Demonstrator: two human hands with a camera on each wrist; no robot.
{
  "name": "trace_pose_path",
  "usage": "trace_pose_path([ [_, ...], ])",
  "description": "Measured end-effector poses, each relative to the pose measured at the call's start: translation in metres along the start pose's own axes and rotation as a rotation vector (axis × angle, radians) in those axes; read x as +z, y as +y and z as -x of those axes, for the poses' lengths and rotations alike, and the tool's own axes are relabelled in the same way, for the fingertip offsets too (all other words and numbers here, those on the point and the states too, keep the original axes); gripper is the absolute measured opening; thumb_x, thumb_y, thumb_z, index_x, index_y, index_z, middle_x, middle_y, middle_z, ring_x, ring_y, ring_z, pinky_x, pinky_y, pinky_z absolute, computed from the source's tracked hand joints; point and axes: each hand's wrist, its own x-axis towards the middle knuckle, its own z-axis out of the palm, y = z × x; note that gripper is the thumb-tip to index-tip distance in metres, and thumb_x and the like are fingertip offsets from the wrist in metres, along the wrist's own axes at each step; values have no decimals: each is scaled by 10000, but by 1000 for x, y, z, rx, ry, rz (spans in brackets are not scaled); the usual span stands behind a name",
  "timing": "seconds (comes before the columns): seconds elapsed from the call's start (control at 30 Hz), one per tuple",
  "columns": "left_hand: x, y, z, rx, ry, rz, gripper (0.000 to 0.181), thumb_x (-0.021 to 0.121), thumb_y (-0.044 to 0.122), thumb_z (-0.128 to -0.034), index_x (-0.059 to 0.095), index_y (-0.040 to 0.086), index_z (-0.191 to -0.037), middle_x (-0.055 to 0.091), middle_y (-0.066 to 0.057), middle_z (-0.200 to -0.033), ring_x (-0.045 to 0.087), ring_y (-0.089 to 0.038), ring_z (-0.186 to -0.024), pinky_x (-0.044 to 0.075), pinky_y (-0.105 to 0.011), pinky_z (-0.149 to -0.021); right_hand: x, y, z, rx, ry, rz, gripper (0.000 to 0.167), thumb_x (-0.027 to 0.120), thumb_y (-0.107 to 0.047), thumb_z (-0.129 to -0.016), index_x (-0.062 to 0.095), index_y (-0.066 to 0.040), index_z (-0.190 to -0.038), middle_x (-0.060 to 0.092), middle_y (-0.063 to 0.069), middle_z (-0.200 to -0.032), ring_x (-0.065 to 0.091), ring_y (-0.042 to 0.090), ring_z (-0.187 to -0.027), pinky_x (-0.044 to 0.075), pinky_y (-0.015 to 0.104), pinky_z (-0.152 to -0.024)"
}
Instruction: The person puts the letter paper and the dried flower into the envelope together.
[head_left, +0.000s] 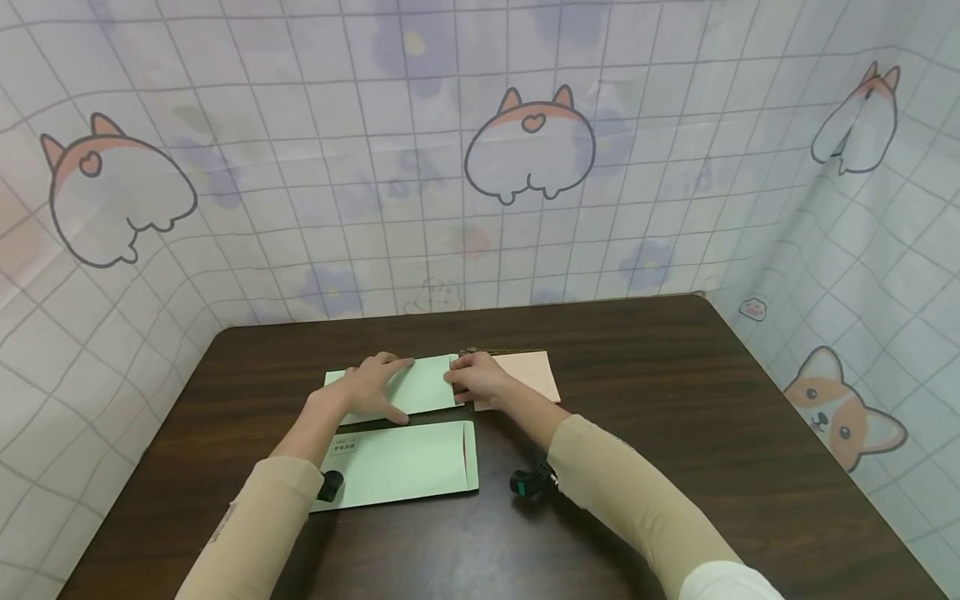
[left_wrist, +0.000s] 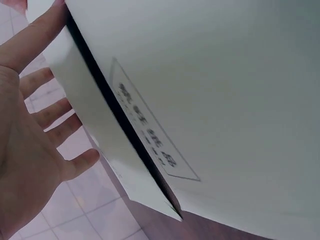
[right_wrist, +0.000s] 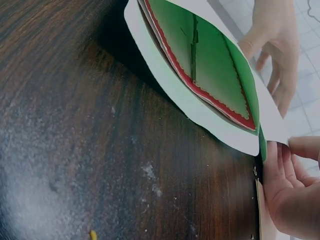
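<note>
Pinched between the thumb and fingers of our right hand [head_left: 480, 381], the right end of the far envelope [head_left: 422, 385] is being held, with our fingertips going under its edge. Our left hand [head_left: 369, 388] is spreading across that same envelope's left part, its fingers fairly straight and apart, the thumb lying along the side nearer us. This pale green envelope is lying left of the table's middle, toward the far edge of the table [head_left: 675, 467].

Just beside it, on the side toward us, a near envelope [head_left: 405, 464] is lying roughly parallel. Close to its upper left corner it is carrying a boxed label [head_left: 345, 446]; from the left wrist we are seeing four bold Chinese characters with a smaller line running beside them, both too soft for us to read with certainty. Its right end is gaping, and from the right wrist we are seeing a red scalloped border [right_wrist: 200, 92] inside.

Beside our right hand a pale pink sheet [head_left: 527, 372] is lying toward the table's far edge. Print is also showing on our left sleeve [head_left: 255, 525], too small for us to make out. Behind the table a checked curtain [head_left: 420, 250] is hanging, bearing corgi drawings.
</note>
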Motion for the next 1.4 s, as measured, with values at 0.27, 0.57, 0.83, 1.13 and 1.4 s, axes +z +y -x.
trace_pose_path([
  [0.27,0,-6,5,-27,0,-7,1025,858,472,-828,318,115,-1623,311,-240,-1587,310,-470,-1443,230,-771,-1065,-2,-1,2,20,10,-30,417,575,-62,-1041,525,107,-1418,567,210,-1356,649,273,-1075,598,331,-788],
  [0.57,3,-9,7,-14,11,-6,1011,852,478,-833,329,115,-1618,327,-230,-1582,318,-470,-1439,238,-781,-1054,-5,-1,3,35,-19,-28,364,533,-48,-1069,547,92,-1405,619,190,-1154,669,243,-925,602,350,-791],
  [0.83,4,-12,5,-1,30,-3,1008,859,486,-822,348,119,-1610,339,-222,-1573,323,-467,-1434,248,-783,-1045,-8,-4,5,14,-30,-5,346,559,36,-1031,554,135,-1363,575,257,-1330,697,321,-1053,596,336,-820],
  [1.13,3,-13,7,6,34,6,1011,869,463,-818,344,121,-1612,331,-230,-1582,316,-476,-1439,235,-799,-1039,-12,-5,3,26,-59,-8,392,602,-28,-1034,546,142,-1383,576,266,-1360,681,345,-1119,592,346,-838],
  [1.4,0,-14,9,12,33,17,1003,866,441,-829,332,122,-1616,345,-251,-1556,348,-477,-1414,258,-780,-1044,-13,-12,5,47,-97,-7,459,616,-96,-1044,501,157,-1410,646,255,-1255,674,339,-1144,581,347,-874],
])
